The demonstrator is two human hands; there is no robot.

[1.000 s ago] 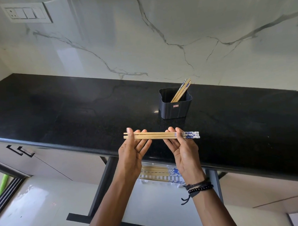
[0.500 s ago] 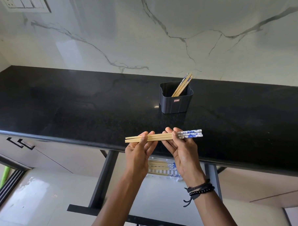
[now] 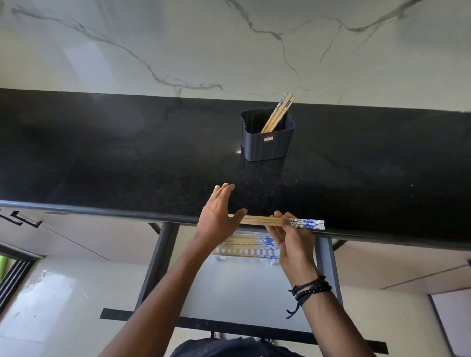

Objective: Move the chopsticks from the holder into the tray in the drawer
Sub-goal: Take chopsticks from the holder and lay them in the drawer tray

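Head view: your right hand (image 3: pixel 292 243) pinches a bunch of chopsticks (image 3: pixel 260 222), held flat just over the counter (image 3: pixel 120 161) edge. Your left hand (image 3: pixel 217 215) is flat and loose, thumb by their plain ends. Below, the tray (image 3: pixel 219 256) in the drawer (image 3: pixel 247 288) has some. More sticks (image 3: pixel 277 114) lean in the holder (image 3: pixel 268 147).

Right hand (image 3: pixel 294 243) pinching chopsticks (image 3: pixel 258 221), left hand (image 3: pixel 217 214) straight-fingered — holder (image 3: pixel 268 147) behind
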